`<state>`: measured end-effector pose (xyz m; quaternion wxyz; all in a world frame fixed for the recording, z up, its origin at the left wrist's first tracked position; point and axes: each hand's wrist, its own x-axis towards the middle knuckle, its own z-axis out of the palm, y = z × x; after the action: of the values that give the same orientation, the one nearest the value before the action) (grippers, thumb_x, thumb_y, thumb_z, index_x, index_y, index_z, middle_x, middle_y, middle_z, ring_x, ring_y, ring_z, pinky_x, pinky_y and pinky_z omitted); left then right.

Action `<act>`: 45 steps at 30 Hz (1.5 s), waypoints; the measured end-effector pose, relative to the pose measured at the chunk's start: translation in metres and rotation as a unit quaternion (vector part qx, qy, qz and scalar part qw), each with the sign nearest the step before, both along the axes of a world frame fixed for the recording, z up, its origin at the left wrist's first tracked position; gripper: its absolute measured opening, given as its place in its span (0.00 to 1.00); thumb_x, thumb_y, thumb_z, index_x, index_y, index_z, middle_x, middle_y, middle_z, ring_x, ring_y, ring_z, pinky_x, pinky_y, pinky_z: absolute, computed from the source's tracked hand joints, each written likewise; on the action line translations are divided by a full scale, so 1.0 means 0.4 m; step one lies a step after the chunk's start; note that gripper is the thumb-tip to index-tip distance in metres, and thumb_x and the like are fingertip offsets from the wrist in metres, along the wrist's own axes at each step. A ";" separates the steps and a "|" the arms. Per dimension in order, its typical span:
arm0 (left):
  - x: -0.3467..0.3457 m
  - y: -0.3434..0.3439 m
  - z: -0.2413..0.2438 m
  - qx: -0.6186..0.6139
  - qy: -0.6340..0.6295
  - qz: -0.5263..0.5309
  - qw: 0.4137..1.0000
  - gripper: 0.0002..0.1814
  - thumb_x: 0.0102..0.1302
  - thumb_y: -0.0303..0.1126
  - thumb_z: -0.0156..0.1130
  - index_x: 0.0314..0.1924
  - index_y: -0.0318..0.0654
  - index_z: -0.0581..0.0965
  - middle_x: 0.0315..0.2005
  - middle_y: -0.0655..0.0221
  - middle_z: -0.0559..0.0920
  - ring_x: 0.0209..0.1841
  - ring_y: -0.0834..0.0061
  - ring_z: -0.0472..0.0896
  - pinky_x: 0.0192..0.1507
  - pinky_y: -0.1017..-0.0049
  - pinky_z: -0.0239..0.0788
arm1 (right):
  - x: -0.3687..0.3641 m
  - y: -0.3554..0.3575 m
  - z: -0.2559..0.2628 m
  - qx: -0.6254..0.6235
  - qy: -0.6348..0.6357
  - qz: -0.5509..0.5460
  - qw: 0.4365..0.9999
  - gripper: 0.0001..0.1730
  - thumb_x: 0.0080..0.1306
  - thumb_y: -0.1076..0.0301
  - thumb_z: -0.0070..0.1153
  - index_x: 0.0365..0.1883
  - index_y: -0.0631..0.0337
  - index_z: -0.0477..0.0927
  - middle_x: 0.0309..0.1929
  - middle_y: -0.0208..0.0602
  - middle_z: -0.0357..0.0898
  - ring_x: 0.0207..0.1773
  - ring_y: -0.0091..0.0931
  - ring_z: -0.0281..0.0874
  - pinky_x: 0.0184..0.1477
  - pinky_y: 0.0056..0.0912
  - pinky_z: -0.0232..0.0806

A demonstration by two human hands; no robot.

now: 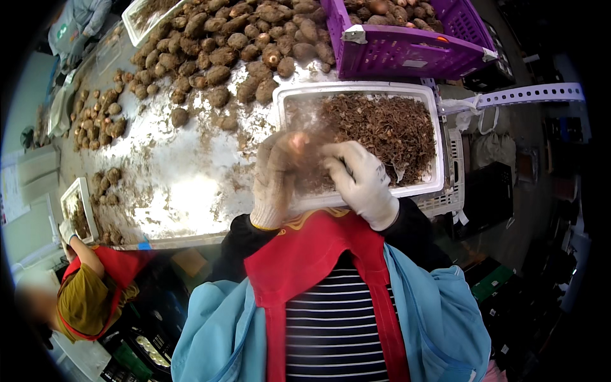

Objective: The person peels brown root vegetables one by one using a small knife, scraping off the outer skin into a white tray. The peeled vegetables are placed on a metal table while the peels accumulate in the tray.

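My left hand (pixel 273 179), in a soiled knit glove, grips a taro corm (pixel 299 142) whose pink end faces up; motion blurs its outline. On its right is my right hand (pixel 363 179), in a white glove, with the fingers bent toward the corm. Whether those fingers pinch a bit of husk cannot be made out. Both hands are over the near left part of a white foam box (pixel 358 86). Brown fibrous husk scraps (pixel 382 129) fill much of that box.
A large heap of taro corms (pixel 224 55) covers the far side of the metal table (pixel 157 167). Beyond the foam box stands a purple crate (pixel 405 52) holding more corms. A perforated metal bar (pixel 530 95) juts out at right. Co-workers (pixel 90 296) stand at left and far left.
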<state>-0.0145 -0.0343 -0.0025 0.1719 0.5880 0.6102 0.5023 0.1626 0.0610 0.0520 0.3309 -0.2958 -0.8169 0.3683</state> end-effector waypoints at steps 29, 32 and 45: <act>0.052 0.004 0.014 -0.052 -0.064 0.006 0.997 0.29 0.65 0.14 0.61 0.67 0.36 0.73 0.57 0.51 0.77 0.52 0.56 0.80 0.54 0.64 0.75 | -0.109 0.049 -0.045 0.053 0.035 -0.031 0.997 0.16 0.74 0.70 0.57 0.58 0.66 0.78 0.40 0.48 0.82 0.42 0.46 0.81 0.44 0.46 0.71; 0.050 -0.008 0.052 -0.084 0.063 -0.031 0.994 0.29 0.64 0.14 0.61 0.65 0.34 0.74 0.58 0.51 0.77 0.56 0.51 0.79 0.56 0.61 0.75 | -0.078 0.041 -0.056 0.047 0.027 -0.012 0.998 0.16 0.74 0.71 0.57 0.58 0.65 0.78 0.41 0.48 0.82 0.41 0.46 0.81 0.44 0.47 0.72; 0.044 0.005 -0.014 -0.135 -0.775 -0.126 0.604 0.31 0.82 0.55 0.50 0.71 0.38 0.71 0.61 0.57 0.81 0.62 0.60 0.82 0.63 0.57 0.78 | 0.019 0.060 -0.124 -0.062 0.045 0.022 0.997 0.30 0.69 0.62 0.62 0.68 0.64 0.74 0.61 0.50 0.77 0.64 0.43 0.76 0.67 0.43 0.70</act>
<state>0.0030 -0.0325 -0.0083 0.7193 0.0194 0.2295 0.6555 0.1702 0.0848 0.0024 0.3403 -0.2806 -0.7831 0.4384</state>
